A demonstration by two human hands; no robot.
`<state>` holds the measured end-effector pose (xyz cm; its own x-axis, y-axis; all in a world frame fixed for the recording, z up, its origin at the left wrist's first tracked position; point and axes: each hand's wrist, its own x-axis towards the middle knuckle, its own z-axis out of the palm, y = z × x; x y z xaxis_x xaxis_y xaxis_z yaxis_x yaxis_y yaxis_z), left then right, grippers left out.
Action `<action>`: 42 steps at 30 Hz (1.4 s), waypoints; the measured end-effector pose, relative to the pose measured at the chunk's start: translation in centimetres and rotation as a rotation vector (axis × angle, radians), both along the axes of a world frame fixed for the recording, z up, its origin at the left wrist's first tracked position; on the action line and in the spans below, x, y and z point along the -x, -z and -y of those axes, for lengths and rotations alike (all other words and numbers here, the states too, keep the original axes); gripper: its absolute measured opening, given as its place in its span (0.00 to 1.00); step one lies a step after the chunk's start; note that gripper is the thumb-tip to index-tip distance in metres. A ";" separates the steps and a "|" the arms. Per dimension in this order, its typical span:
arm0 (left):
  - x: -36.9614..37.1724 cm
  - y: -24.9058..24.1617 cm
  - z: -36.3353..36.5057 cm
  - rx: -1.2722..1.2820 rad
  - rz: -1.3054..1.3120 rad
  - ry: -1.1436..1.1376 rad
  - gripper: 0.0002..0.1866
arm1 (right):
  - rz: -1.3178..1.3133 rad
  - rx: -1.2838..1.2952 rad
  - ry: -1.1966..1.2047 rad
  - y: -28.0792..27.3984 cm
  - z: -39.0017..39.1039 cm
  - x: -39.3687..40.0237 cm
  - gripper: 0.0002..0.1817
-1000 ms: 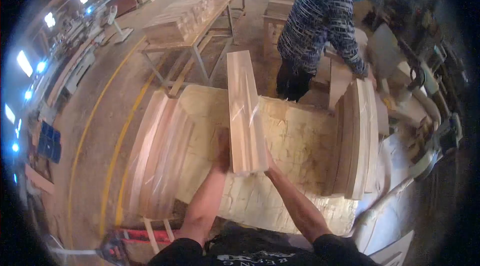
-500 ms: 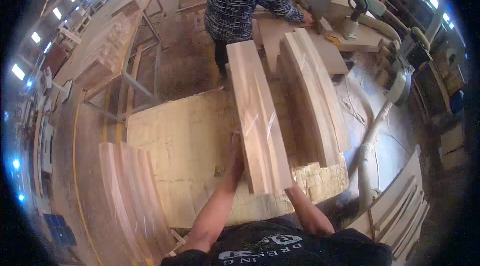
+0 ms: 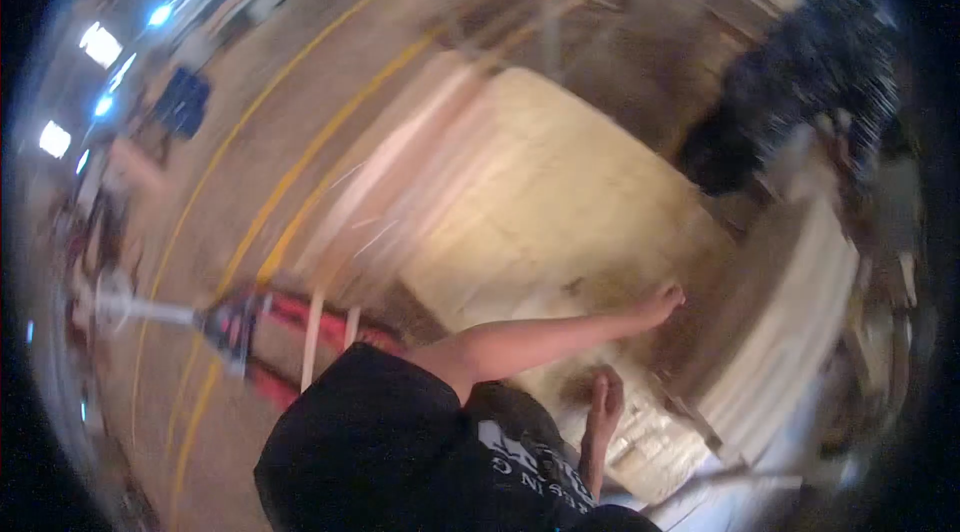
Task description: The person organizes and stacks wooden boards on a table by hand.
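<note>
My left hand [image 3: 662, 306] reaches out over the pale yellow sheet-covered platform [image 3: 560, 177], fingers loosely bent and nothing held. Closer to my body, my right hand [image 3: 604, 404] hangs above the near edge of the platform, its fingers stretched and empty. To the right of both hands stands a stack of long wooden boards [image 3: 785, 307], blurred by motion. Neither hand visibly touches it. On the platform's far left side lie more long boards [image 3: 400, 167], also smeared.
A person in a dark patterned shirt [image 3: 815, 82] bends beside the stack at the upper right. On the left, a red pallet jack [image 3: 290, 317] with a pale handle stands near the platform. Yellow lines [image 3: 300, 137] run along the floor.
The wooden board held between my hands has left them. My view has swung left, bringing the pallet jack into sight and shifting the stack and other person rightward.
</note>
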<state>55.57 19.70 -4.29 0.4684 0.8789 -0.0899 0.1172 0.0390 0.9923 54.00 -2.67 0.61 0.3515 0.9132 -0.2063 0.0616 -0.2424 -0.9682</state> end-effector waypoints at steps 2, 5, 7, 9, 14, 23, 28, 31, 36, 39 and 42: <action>9.4 -9.3 3.2 0.419 0.100 -0.230 0.08 | -0.078 0.006 -0.120 -0.4 -2.3 1.2 0.18; 23.7 -5.0 9.5 0.509 0.278 -0.545 0.07 | -0.191 0.016 -0.281 -2.9 -6.7 3.7 0.17; 32.0 -7.8 15.6 0.257 -0.188 -0.877 0.08 | -0.273 -0.021 -0.478 -3.8 -9.4 5.6 0.15; 37.9 -10.1 21.5 -0.019 -0.399 -1.061 0.08 | -0.340 -0.094 -0.616 -3.4 -12.2 8.4 0.15; 47.3 -12.8 22.9 -0.097 0.056 -1.565 0.09 | -0.455 -0.179 -0.894 -3.5 -18.3 19.6 0.23; 36.2 -19.7 19.8 -0.288 -0.136 -0.636 0.03 | -0.728 0.145 -0.440 -9.2 -20.8 29.2 0.31; 36.6 -20.2 18.3 -0.230 0.066 -0.593 0.03 | -1.045 0.061 -0.340 -15.5 -20.1 22.8 0.24; 38.3 -19.7 17.7 -0.123 -0.004 -0.598 0.04 | -1.281 0.061 -0.242 -15.2 -19.6 19.7 0.26; 37.8 -22.4 15.0 -0.431 -0.224 -0.567 0.07 | -1.516 0.088 -0.219 -16.6 -19.3 18.1 0.29; 36.6 -25.0 12.3 -0.873 -0.245 -0.400 0.08 | -1.398 0.145 -0.164 -17.4 -19.2 19.5 0.29; 36.0 -25.7 9.7 -1.120 -0.377 -0.268 0.08 | -1.220 0.091 -0.236 -17.9 -18.8 20.7 0.28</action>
<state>19.55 10.04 21.41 0.3680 0.6219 0.6912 0.5258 -0.7523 0.3969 33.33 16.13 18.50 -0.2847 0.8933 -0.3478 -0.8143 -0.4169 -0.4040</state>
